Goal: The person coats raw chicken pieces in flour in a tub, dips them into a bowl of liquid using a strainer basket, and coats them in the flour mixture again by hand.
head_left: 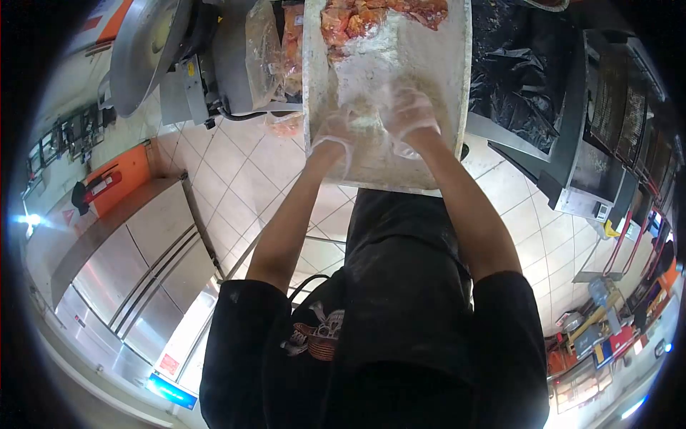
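Note:
A long, pale tray (457,79) holds white flour (368,61), with reddish, marinated meat pieces (350,23) at its far end. Both hands wear clear plastic gloves and are inside the tray's near half. On the left side of the tray, my left hand (337,129) is low in the flour, its fingers blurred. My right hand (409,109) is to the right and slightly farther forward, also smeared by motion. Whether either hand holds anything cannot be made out. The meat lies beyond both hands, apart from them.
Plastic bags (263,53), one with reddish contents, lie left of the tray. Black plastic sheeting (518,86) covers the surface to its right. A metal appliance (589,157) stands farther right, steel cabinets (136,264) at left. Tiled floor (243,161) shows below.

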The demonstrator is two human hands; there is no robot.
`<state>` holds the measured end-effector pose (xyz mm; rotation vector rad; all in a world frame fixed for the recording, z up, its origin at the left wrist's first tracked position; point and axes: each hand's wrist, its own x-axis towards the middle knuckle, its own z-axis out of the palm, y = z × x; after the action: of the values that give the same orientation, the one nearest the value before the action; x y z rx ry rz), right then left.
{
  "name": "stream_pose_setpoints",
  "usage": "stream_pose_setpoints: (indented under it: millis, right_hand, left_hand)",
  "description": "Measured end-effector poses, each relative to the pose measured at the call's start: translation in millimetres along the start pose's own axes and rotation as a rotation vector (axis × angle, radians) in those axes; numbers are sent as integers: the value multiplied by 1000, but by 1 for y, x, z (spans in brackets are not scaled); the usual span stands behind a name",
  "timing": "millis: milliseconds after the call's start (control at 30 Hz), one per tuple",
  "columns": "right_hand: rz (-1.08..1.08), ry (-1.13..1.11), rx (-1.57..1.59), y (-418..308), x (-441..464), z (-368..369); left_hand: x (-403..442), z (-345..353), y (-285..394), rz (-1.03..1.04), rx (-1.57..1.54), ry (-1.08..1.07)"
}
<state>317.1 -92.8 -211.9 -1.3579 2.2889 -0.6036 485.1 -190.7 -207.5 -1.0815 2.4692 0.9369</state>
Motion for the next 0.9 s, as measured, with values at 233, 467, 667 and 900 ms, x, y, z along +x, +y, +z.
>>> stream_pose_setpoints:
  millis: [233,467,667,900]
  right_hand:
    - [-317,-282,-441,-22,28,9]
    - [16,-361,-194,-11,6,-10]
    - [18,-230,-389,37,-17,29]
    - [163,-346,-317,-15,-14,-25]
  left_hand:
    - [-15,2,1,112,354,229]
    - [-3,3,2,97,117,154]
    - [12,1,10,-48,-215,227]
    - [19,7,49,-139,18,196]
